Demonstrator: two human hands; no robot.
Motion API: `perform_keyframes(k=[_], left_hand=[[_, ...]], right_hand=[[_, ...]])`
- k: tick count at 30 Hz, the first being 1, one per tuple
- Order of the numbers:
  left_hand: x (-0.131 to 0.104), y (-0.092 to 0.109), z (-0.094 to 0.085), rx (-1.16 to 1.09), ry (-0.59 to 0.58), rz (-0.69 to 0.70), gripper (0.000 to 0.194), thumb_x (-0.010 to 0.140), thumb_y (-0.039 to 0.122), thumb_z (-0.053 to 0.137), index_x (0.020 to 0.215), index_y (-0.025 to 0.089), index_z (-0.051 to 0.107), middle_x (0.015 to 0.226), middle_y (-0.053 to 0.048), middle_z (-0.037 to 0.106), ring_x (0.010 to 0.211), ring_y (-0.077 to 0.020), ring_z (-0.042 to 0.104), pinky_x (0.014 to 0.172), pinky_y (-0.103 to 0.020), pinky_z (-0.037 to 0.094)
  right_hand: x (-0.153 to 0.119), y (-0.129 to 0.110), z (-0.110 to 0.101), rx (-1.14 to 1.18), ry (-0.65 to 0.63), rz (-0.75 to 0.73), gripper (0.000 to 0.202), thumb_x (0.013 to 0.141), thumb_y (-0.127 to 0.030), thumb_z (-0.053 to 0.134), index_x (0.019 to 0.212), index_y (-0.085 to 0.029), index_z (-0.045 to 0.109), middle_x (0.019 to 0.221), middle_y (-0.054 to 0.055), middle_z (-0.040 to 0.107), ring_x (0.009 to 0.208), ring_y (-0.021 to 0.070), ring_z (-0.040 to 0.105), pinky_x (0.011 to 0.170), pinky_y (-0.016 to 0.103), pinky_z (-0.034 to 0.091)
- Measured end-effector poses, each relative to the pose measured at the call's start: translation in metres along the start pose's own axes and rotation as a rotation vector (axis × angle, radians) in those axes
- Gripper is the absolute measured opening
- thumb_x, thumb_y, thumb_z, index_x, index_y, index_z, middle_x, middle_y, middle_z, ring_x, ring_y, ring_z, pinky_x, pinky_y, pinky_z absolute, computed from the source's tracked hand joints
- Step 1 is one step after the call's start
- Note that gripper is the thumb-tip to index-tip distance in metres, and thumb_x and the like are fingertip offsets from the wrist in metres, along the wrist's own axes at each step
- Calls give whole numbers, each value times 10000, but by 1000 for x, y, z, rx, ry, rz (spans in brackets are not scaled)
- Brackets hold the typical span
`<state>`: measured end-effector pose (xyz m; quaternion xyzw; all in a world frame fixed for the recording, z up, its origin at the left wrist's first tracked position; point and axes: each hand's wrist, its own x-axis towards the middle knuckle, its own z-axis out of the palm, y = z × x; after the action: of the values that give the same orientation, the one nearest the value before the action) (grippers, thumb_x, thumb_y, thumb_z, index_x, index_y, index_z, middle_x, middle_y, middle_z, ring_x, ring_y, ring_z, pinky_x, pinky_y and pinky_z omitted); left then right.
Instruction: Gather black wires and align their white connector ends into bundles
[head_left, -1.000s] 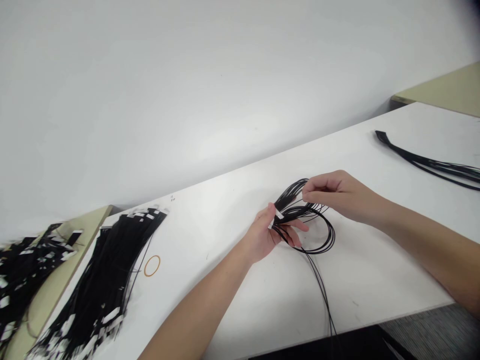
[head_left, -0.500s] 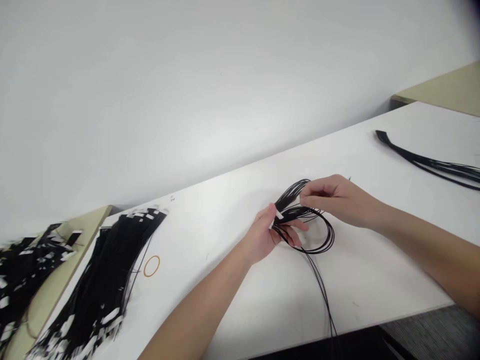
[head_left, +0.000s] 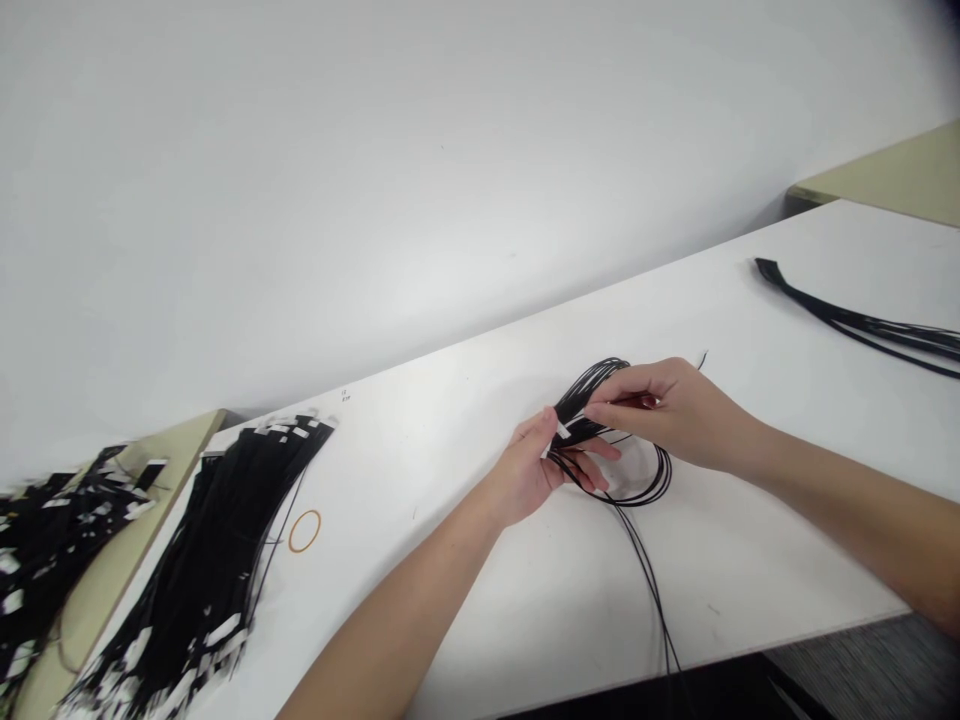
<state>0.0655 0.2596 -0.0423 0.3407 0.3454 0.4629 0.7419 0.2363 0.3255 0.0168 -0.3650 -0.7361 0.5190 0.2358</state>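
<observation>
My left hand (head_left: 534, 462) grips a coiled bundle of thin black cables (head_left: 646, 492), its thumb pressed near a small white tag (head_left: 562, 430). The other fingers spread beneath the loop. At the upper right of the coil, my right hand (head_left: 660, 405) has thumb and forefinger pinched together on a black cable strand, whose end sticks out past the knuckles. Part of the coil is hidden behind the right hand. A few loose strands (head_left: 651, 590) hang from the loop down over the table's front edge.
A large pile of black cables with white ends (head_left: 217, 540) lies to the left, beside an orange rubber band (head_left: 305, 531). More black cables (head_left: 60, 540) rest on a yellowish board at far left. Another black cable bundle (head_left: 847, 318) lies at right. A white wall rises behind the table (head_left: 420, 410).
My right hand has moved slightly left and closer to my left hand, its fingertips nearer the tag. My left hand keeps hold of the coil.
</observation>
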Motion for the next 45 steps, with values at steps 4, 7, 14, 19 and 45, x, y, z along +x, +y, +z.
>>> perform_keyframes(k=[4, 7, 14, 19, 45], left_hand=[[0, 0, -1, -5, 12, -10, 554, 847, 575, 426, 1061, 90, 586, 929, -164, 652, 632, -199, 639, 574, -293, 465], [0, 1, 0, -7, 7, -20, 549, 846, 578, 425, 1052, 94, 584, 941, -162, 649, 639, -201, 640, 572, -289, 464], [0, 1, 0, 1, 6, -20, 548, 865, 566, 394, 1078, 92, 568, 944, -166, 645, 635, -201, 640, 575, -288, 464], [0, 1, 0, 6, 26, -28, 562, 849, 581, 415, 1082, 93, 564, 964, -176, 643, 631, -202, 642, 560, -286, 464], [-2, 8, 1, -323, 136, -2, 539, 894, 558, 292, 1315, 267, 460, 1002, -104, 662, 796, -227, 665, 552, -226, 452]], right_hand=[[0, 0, 2, -23, 11, 1, 171, 779, -312, 592, 697, -191, 680, 683, 20, 627, 627, 124, 526, 561, 249, 412], [0, 0, 3, -25, 10, 7, 171, 786, -311, 581, 717, -194, 684, 689, 19, 634, 630, 124, 525, 566, 248, 412], [0, 2, 3, -58, 9, -4, 185, 797, -320, 565, 743, -196, 690, 713, 27, 646, 641, 135, 529, 563, 256, 409], [1, 3, 5, -81, 21, -6, 186, 795, -317, 562, 745, -198, 696, 697, 24, 644, 640, 140, 536, 562, 257, 406], [16, 31, -26, -614, 169, 108, 199, 825, -392, 482, 842, -249, 619, 779, 0, 628, 590, 136, 533, 485, 254, 386]])
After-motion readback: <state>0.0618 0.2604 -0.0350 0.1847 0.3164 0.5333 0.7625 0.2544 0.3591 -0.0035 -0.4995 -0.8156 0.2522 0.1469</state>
